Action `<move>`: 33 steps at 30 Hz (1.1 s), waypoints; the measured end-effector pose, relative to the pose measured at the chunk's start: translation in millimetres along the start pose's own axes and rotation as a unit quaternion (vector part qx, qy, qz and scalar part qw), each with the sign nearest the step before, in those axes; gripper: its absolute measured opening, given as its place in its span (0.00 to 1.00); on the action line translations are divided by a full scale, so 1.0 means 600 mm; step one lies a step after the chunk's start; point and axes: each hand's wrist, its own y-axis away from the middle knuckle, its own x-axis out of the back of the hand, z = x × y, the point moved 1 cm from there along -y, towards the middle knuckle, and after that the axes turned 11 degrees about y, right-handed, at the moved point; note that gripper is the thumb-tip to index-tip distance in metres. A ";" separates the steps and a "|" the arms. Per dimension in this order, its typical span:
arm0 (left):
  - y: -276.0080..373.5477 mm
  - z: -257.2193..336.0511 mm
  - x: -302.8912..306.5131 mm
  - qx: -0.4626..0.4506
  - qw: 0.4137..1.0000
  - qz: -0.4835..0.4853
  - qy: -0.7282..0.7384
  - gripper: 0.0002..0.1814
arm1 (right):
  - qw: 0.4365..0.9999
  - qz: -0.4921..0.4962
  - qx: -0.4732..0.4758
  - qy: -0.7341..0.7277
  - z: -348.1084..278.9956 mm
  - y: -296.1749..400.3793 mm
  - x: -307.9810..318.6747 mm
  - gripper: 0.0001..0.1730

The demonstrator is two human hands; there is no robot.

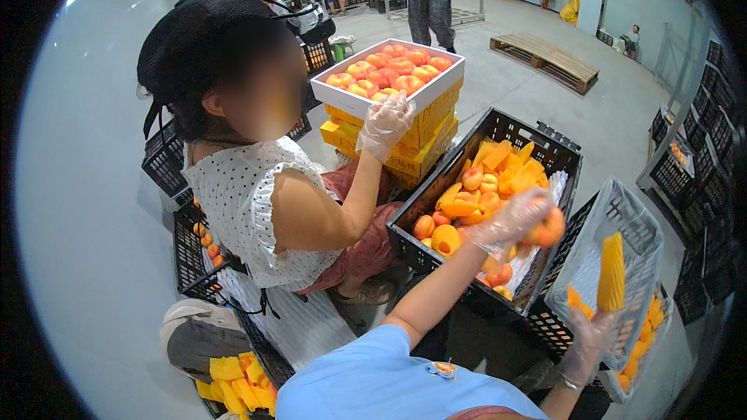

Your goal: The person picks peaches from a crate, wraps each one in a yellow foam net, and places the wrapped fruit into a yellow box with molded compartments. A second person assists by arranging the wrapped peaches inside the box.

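Observation:
My left hand (510,223), in a clear plastic glove, grips a red-and-yellow peach (547,228) above the right side of a black plastic crate (402,236). Motion blurs both the hand and the fruit. In the crate lie loose peaches (425,226) and orange-yellow foam net sleeves (496,155). Farther right, my gloved right hand (590,331) holds a yellow foam net sleeve (611,271) upright by its lower end. Behind that sleeve is a translucent plastic basket (633,216) with a few orange foam pieces at its bottom.
A seated co-worker (251,198) rests a gloved hand on a white box (344,99) of peaches atop yellow cartons (429,160). Foam sleeves (239,382) fill a lower-left crate. Beyond are a wooden pallet (543,61), a standing person (429,0) and stacked crates (712,146).

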 end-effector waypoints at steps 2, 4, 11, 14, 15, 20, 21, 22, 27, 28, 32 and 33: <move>0.022 0.012 -0.051 0.027 0.997 -0.066 -0.013 0.21 | 0.999 -0.017 0.035 0.026 -0.055 -0.003 -0.066 0.47; 0.040 0.036 -0.081 0.090 0.988 -0.122 -0.026 0.32 | 0.995 -0.057 0.053 0.067 -0.082 -0.010 -0.104 0.48; 0.082 0.018 -0.110 0.139 0.988 -0.057 -0.044 0.48 | 0.980 -0.014 0.082 0.182 -0.040 -0.017 -0.132 0.49; 0.069 0.017 -0.100 0.129 0.987 -0.074 -0.058 0.34 | 0.986 0.001 0.050 0.162 0.001 -0.023 -0.115 0.51; 0.058 0.017 -0.091 0.196 0.975 -0.105 -0.019 0.31 | 0.983 0.009 0.049 0.175 0.020 -0.028 -0.099 0.52; 0.051 -0.054 -0.083 -0.084 0.975 -0.177 -0.108 0.17 | 0.976 0.010 -0.068 -0.208 0.135 -0.007 -0.008 0.51; 0.052 -0.065 -0.093 -0.048 0.977 -0.204 -0.036 0.16 | 0.978 0.011 -0.077 -0.195 0.184 0.000 0.011 0.49; 0.063 -0.087 -0.121 0.111 0.929 -0.267 0.230 0.15 | 0.962 -0.030 -0.083 -0.260 0.193 -0.001 0.013 0.49; 0.086 -0.091 -0.146 0.166 0.865 -0.301 0.365 0.18 | 0.883 -0.187 -0.108 -0.416 0.155 -0.009 0.032 0.49; 0.078 -0.085 -0.150 0.137 0.896 -0.304 0.293 0.16 | 0.898 -0.190 -0.111 -0.380 0.144 -0.007 0.039 0.49; 0.066 -0.065 -0.137 0.176 0.923 -0.298 0.171 0.12 | 0.940 -0.205 -0.109 -0.248 0.097 -0.012 0.037 0.50; 0.062 -0.052 -0.130 0.187 0.923 -0.292 0.165 0.11 | 0.949 -0.205 -0.099 -0.216 0.079 -0.019 0.030 0.50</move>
